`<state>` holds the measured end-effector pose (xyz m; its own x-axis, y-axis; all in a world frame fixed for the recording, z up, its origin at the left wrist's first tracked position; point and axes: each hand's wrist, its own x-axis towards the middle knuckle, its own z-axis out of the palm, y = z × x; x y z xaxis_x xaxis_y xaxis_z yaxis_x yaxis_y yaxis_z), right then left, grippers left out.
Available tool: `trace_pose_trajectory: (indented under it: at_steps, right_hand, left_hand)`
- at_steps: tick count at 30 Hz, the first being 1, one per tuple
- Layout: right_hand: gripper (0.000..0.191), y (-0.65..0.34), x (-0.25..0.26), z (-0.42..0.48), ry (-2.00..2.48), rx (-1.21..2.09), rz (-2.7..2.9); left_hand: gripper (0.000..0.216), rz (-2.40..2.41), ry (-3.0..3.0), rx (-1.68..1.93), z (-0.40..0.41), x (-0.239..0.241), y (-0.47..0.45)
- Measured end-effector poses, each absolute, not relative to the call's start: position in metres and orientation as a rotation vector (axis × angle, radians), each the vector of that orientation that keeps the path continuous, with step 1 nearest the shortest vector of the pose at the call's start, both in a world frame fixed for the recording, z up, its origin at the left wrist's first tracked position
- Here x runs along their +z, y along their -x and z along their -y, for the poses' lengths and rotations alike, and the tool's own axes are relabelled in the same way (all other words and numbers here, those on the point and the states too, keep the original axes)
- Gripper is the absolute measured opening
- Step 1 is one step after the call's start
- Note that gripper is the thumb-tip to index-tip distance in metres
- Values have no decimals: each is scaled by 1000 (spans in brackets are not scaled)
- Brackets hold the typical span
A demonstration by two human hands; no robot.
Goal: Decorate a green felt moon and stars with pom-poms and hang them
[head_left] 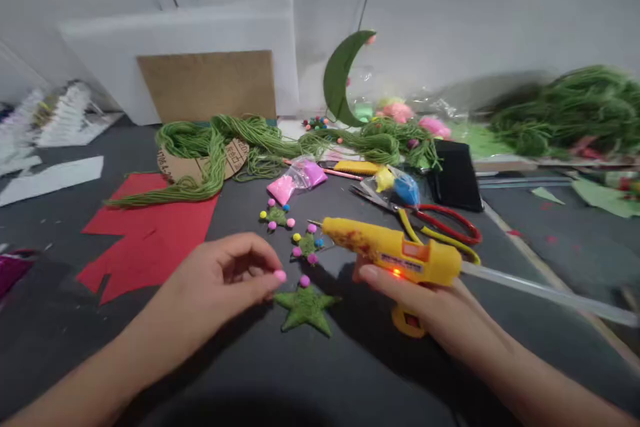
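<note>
Between the thumb and forefinger of my left hand [237, 270] is a small pink pom-pom [281, 275], held by the left point of a green star [306, 310]. A purple pom-pom [305, 281] sits on the star's top point. My right hand [425, 300] grips a yellow hot glue gun [390, 247], its red light lit and its nozzle aimed left above the table. A clear glue stick [545, 293] sticks out of its back. Just beyond lie two smaller green stars, a nearer one [307, 245] and a farther one [277, 216], with coloured pom-poms on their points.
Red felt [150, 240] lies at left, under green yarn [200, 140]. Red-handled scissors [450, 223], a yellow cutter [357, 167] and bags of pom-poms [295, 180] lie behind the stars. A green crescent [343, 80] hangs at the back. More yarn [590, 107] is heaped at right.
</note>
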<state>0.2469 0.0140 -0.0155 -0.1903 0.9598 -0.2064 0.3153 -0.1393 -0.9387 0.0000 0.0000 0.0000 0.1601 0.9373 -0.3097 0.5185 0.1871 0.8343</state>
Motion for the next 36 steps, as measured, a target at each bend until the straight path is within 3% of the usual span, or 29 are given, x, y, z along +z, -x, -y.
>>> trace_pose_trajectory:
  at_steps: [5,12,20,36]
  right_hand:
    - [39,-242,-10,-18,1479,1323,1500]
    - [17,-249,-20,-22,1330,1359,1577]
    - [25,-248,-23,-22,1337,1342,1584]
    - [24,-248,-24,-23,1347,1384,1593]
  left_hand:
    - [15,-1536,-1634,513,14,-19,-2]
    - [16,-1575,-1774,588,16,-36,4]
    - [12,-1556,-1888,580,16,-37,0]
    - [11,-1468,-2096,611,18,-41,-3]
